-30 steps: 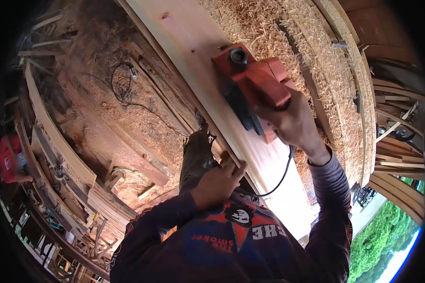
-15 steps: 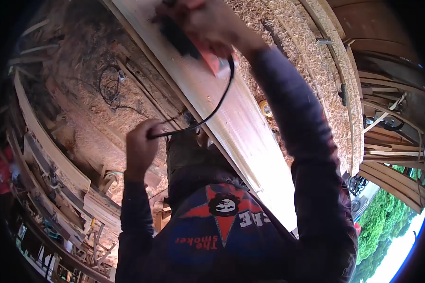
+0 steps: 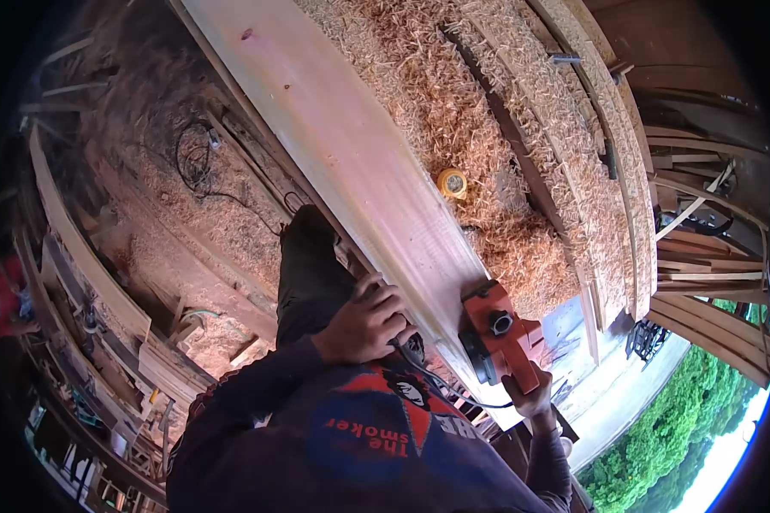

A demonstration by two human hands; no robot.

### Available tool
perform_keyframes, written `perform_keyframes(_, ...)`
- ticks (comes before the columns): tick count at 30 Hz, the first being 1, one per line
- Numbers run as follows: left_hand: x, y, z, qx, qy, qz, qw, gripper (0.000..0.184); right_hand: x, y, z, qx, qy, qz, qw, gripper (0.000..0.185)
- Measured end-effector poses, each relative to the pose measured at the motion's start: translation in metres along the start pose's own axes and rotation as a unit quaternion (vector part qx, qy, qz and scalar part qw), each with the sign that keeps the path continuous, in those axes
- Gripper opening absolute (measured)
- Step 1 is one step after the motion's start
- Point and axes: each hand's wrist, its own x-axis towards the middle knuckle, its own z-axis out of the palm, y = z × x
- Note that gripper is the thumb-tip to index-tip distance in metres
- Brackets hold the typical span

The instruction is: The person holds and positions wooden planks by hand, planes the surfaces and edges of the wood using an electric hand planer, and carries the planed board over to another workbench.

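An orange electric hand planer (image 3: 498,323) rests on a long pale wooden board (image 3: 342,162), close to the board's near end. My right hand (image 3: 530,392) is closed round its rear handle. Nearer my waist, my left hand (image 3: 364,323) is closed on the planer's black power cord (image 3: 441,380), its fingers curled at the board's left edge. From there the cord loops across the front of my shirt toward the planer. Part of the cord is hidden in the left hand. Small dark knots mark the board's far part.
A yellow tape measure (image 3: 452,183) lies among wood shavings (image 3: 522,265) right of the board. A coiled black cable (image 3: 195,158) lies on the shaving-covered floor at left. Long timbers (image 3: 85,231) stand further left. A person in red (image 3: 7,295) is at the far left edge.
The planer has come back along the board from its far part to near my body, with my right hand. My left hand has moved right and closer to the board, still with the cord.
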Motion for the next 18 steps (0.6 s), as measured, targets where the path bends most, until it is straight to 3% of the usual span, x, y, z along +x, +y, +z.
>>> perform_keyframes(2,0.01,-0.008,-0.018,0.009,0.003,-0.02,1.0,0.019,0.021,-0.009,-0.001,-0.067,-0.001,-0.142,0.988,0.024)
perform_keyframes(3,0.016,-0.014,-0.031,0.051,0.02,-0.041,0.998,0.018,0.036,-0.021,0.0,-0.03,-0.004,-0.136,0.99,0.024)
perform_keyframes(4,0.021,-0.022,-0.043,0.093,0.039,-0.062,0.993,0.017,0.057,-0.025,-0.003,-0.15,-0.029,-0.279,0.948,0.025)
perform_keyframes(5,0.024,-0.034,-0.057,0.107,0.042,-0.068,0.991,0.018,0.074,-0.056,0.0,0.023,-0.028,-0.087,0.996,0.025)
perform_keyframes(7,0.026,-0.061,-0.08,0.151,0.05,-0.095,0.983,0.017,0.117,-0.087,0.005,0.062,-0.04,-0.066,0.995,0.026)
perform_keyframes(10,0.022,-0.099,-0.115,0.188,0.066,-0.138,0.97,0.017,0.177,-0.131,0.015,0.035,-0.042,-0.114,0.992,0.025)
perform_keyframes(16,0.015,-0.182,-0.175,0.185,0.079,-0.199,0.959,0.012,0.274,-0.225,0.039,0.058,-0.039,-0.121,0.99,0.026)
perform_keyframes(18,0.015,-0.21,-0.195,0.178,0.071,-0.213,0.958,0.022,0.304,-0.253,0.044,-0.004,-0.063,-0.158,0.985,0.027)
